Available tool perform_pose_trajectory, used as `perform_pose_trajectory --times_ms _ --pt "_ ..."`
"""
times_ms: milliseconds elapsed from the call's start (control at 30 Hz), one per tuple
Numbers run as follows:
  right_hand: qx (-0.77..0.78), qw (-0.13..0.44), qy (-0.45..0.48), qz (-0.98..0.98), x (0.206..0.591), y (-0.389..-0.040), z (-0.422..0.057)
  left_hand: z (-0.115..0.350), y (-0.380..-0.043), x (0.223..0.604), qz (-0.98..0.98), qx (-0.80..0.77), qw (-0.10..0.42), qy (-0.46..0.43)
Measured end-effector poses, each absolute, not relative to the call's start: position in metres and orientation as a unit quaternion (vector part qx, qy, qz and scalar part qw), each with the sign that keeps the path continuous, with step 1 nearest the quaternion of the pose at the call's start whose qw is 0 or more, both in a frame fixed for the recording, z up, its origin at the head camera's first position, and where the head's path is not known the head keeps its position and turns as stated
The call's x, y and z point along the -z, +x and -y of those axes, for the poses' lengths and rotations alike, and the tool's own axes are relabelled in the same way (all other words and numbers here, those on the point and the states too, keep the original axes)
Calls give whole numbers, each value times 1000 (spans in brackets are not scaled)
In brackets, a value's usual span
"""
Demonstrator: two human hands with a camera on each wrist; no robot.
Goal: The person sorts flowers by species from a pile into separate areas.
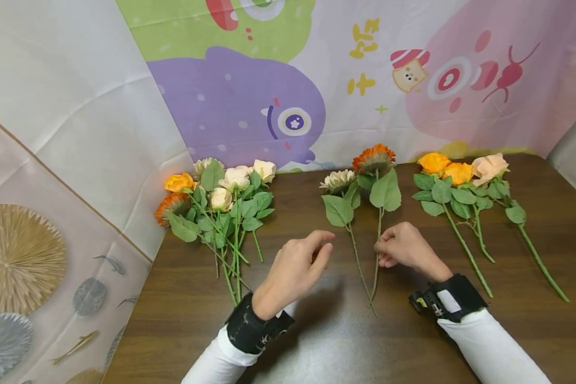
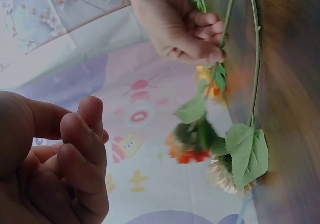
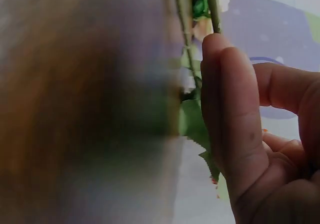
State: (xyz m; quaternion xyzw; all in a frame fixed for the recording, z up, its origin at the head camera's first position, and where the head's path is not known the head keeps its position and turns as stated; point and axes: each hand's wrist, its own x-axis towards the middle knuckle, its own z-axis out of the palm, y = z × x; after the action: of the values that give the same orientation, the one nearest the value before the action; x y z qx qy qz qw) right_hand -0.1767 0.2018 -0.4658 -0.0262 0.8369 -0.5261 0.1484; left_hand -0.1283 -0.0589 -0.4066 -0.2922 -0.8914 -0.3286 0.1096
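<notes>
My right hand [image 1: 407, 246] pinches the stem of an orange gerbera-like flower [image 1: 373, 160] between thumb and fingers, about midway down. Beside it lies a cream flower [image 1: 338, 181] with broad green leaves, and the two stems cross near their lower ends. To the left of this pair, my left hand [image 1: 295, 266] hovers over the table with loosely bent fingers and holds nothing. The left wrist view shows its bent fingers [image 2: 82, 149] apart from the stems. In the right wrist view, the fingers [image 3: 240, 114] hide part of the pinched stem [image 3: 214, 9].
A bunch of white, yellow and orange flowers [image 1: 235, 178] lies at the left of the brown table [image 1: 345, 346]. On the right lie two yellow roses [image 1: 434, 162] and a peach rose [image 1: 490, 168], stems toward the front. A cartoon-print cloth [image 1: 249, 106] hangs behind the table.
</notes>
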Motion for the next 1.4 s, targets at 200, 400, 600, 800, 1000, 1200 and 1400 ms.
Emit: perform_pose_trajectory --times_ms 200,400,600,800,1000,1200,1400 --pt "538 173 -30 -825 471 -178 -205 59 -128 406 891 326 110 -297" --pt "524 196 -39 -828 474 -179 -204 60 -127 405 892 323 105 -296" --pt "509 208 -54 -833 473 -177 -200 60 -127 406 894 319 102 -297" --pt "504 218 -62 -833 471 -175 -194 60 -127 405 898 311 100 -296" --pt "504 224 -64 -832 470 -174 -192 60 -127 405 900 304 97 -298" --pt "501 225 -67 -833 471 -174 -192 61 -127 404 900 299 98 -301" --pt "499 228 -67 -833 471 -174 -193 63 -128 403 902 296 106 -295"
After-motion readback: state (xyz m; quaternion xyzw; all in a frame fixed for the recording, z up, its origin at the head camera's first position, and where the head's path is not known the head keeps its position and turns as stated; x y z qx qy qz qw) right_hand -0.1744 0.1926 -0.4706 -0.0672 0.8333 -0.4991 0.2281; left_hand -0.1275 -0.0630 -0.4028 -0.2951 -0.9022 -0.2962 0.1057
